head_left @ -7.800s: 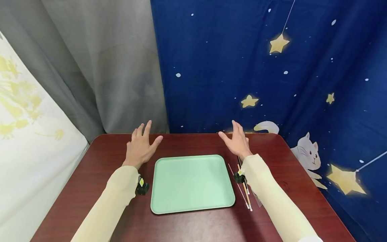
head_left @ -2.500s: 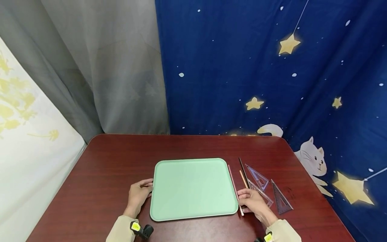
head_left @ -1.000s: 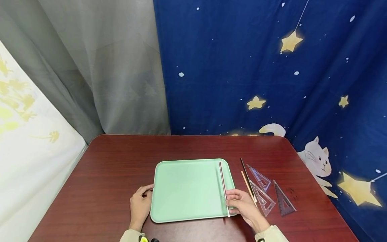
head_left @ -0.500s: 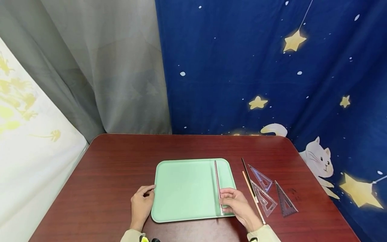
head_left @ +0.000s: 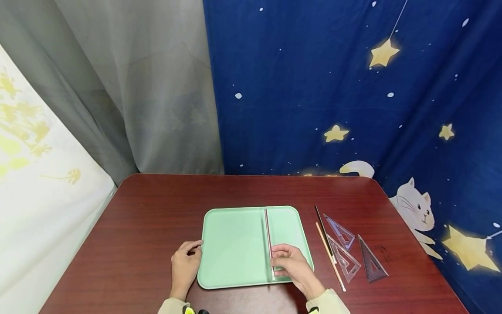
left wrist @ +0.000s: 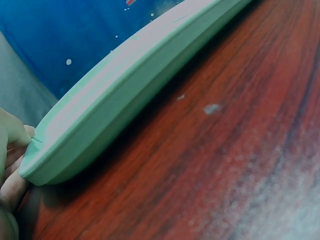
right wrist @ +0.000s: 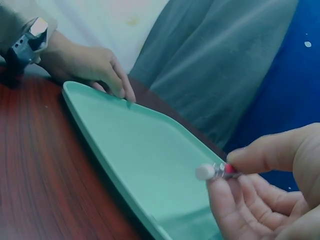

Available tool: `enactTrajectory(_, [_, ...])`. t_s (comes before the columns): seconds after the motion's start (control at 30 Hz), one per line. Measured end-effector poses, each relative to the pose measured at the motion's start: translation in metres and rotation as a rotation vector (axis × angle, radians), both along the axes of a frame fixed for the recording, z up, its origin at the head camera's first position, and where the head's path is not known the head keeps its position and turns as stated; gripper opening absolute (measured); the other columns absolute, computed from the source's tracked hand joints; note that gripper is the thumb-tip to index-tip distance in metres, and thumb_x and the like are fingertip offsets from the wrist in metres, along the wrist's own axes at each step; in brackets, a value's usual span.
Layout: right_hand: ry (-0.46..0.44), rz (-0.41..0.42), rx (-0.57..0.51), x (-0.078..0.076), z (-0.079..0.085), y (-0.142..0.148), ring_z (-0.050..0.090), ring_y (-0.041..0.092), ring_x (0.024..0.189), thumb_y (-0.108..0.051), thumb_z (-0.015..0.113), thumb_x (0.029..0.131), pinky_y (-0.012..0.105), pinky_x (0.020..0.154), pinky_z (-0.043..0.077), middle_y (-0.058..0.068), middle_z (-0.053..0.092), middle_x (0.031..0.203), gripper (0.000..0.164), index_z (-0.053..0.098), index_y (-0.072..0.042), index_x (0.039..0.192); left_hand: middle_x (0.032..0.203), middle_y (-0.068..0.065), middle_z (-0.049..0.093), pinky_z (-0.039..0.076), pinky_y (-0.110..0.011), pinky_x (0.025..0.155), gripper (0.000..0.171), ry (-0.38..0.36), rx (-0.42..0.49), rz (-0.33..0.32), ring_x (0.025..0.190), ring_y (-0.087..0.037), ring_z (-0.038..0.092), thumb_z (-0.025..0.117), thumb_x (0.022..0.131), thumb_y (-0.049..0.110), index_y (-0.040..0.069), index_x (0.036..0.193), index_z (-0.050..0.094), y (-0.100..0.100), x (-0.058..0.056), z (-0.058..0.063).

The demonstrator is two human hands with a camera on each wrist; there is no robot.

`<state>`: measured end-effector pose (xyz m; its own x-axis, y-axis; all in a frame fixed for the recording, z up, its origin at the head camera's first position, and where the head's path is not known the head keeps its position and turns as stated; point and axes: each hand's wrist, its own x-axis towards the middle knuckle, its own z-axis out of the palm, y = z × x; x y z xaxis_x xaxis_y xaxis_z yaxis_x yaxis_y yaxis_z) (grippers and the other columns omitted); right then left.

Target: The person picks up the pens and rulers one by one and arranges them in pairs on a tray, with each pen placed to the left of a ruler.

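My right hand [head_left: 292, 264] pinches a dark pink pencil [head_left: 268, 229] near its eraser end, between thumb and fingers. The pencil points away from me over the right half of a pale green tray [head_left: 231, 248], its shadow falling beside it. In the right wrist view the white eraser [right wrist: 204, 172] and metal band stick out past the fingertips. My left hand [head_left: 185, 264] grips the tray's left rim; the left wrist view has its fingers [left wrist: 15, 132] at the tray's corner, partly cut off by the frame.
Right of the tray lie a tan pencil [head_left: 330, 256] and a black pencil [head_left: 323, 231], close together. Beside them are clear set squares, one bluish [head_left: 333, 224], one colourless [head_left: 354, 271] and one dark [head_left: 368, 253]. Curtains hang behind the dark red table [head_left: 157, 200].
The right hand took the pink pencil from beside the tray and carried it left over the tray. The left hand came down to the tray's left rim and stays there.
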<state>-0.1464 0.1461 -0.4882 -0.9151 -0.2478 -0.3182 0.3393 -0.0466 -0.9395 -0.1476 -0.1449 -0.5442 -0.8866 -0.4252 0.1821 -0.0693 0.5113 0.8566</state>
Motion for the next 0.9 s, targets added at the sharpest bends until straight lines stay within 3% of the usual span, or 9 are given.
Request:
enactTrajectory(0.37, [-0.016,0.025,-0.016,0.000,-0.004,-0.029,0.059,0.004,0.065,0.005,0.064,0.075,0.020,0.052,0.052,-0.005,0.057,0.077,0.038,0.055,0.010,0.112,0.091,0.001,0.071,0.048,-0.017,0.061,0.019,0.032,0.013,-0.008,0.068,0.001,0.059,0.064,0.085,0.004,0.014,0.094,0.077,0.002,0.002,0.001])
enactTrajectory(0.63, [-0.020,0.035,-0.022,0.000,-0.005,-0.041,0.058,0.004,0.063,0.007,0.064,0.075,0.021,0.051,0.052,-0.004,0.055,0.076,0.037,0.056,0.011,0.111,0.097,-0.001,0.072,0.051,-0.020,0.064,0.016,0.036,0.014,-0.071,0.073,-0.005,0.063,0.067,0.087,0.007,0.013,0.098,0.076,0.011,0.001,-0.001])
enactTrajectory(0.9, [-0.014,0.055,-0.032,-0.005,-0.002,-0.066,0.059,0.005,0.063,0.008,0.064,0.075,0.020,0.052,0.052,-0.004,0.055,0.076,0.036,0.057,0.011,0.109,0.093,-0.003,0.073,0.050,-0.020,0.062,0.015,0.046,-0.036,-0.007,0.073,-0.011,0.066,0.070,0.085,0.008,0.012,0.098,0.076,0.004,0.004,0.004])
